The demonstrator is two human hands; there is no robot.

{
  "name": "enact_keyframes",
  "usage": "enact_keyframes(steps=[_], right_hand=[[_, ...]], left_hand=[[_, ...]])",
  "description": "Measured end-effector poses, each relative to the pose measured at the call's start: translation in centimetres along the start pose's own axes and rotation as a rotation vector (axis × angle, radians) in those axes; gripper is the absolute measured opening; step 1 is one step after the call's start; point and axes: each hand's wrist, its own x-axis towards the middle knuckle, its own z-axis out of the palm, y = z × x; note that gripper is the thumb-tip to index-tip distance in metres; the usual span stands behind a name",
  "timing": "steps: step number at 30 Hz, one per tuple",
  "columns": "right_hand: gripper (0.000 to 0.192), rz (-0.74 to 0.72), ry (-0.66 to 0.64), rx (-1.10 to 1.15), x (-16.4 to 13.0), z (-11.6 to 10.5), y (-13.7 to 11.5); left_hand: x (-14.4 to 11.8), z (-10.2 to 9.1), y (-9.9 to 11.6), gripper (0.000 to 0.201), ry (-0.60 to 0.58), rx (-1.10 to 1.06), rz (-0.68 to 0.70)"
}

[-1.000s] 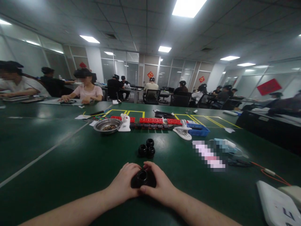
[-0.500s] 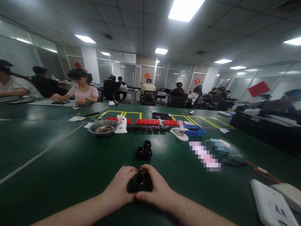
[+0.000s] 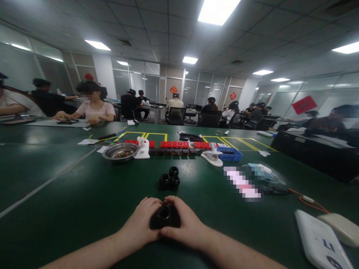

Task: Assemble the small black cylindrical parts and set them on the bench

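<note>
My left hand (image 3: 143,220) and my right hand (image 3: 187,221) curl together around a dark cluster of glossy black round pieces (image 3: 165,213). One piece on top shows an open round hole; the rest are mostly hidden by my fingers and in shadow. My thumbs meet at the near side and my fingertips nearly meet at the far side. Just beyond my hands stands a separate group of three black round hollow pieces (image 3: 169,180), set close against each other on the green table (image 3: 117,190).
Farther back are a metal bowl (image 3: 120,152) of small parts, a white clamp (image 3: 142,148), red trays (image 3: 179,144), another white clamp (image 3: 212,155) and a blue bin (image 3: 231,154). To the right lie a white device (image 3: 321,239) and an orange cable (image 3: 310,199). People sit around other tables.
The whole view has shifted slightly, with the scene sitting a little further left. My hands keep the same hold on the black pieces.
</note>
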Motion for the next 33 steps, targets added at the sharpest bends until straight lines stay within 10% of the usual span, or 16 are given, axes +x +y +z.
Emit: enact_keyframes(steps=[8, 15, 23, 29, 33], right_hand=[[0.039, -0.029, 0.010, -0.115, 0.33, -0.10, -0.28], [0.067, -0.026, -0.017, -0.002, 0.06, -0.17, 0.12], [0.036, 0.008, 0.011, -0.102, 0.42, -0.04, -0.21], [0.071, -0.036, -0.029, 0.014, 0.17, -0.38, 0.02], [0.057, 0.039, 0.029, 0.000, 0.19, 0.11, 0.23]], left_hand=[[0.07, 0.12, 0.02, 0.036, 0.007, 0.013, 0.013], [0.05, 0.03, -0.06, 0.041, -0.003, -0.008, -0.006], [0.04, -0.25, 0.41, 0.036, -0.011, -0.018, -0.012], [-0.02, -0.11, 0.22, 0.042, -0.009, -0.008, -0.025], [0.01, -0.09, 0.19, 0.038, 0.000, -0.013, -0.013]])
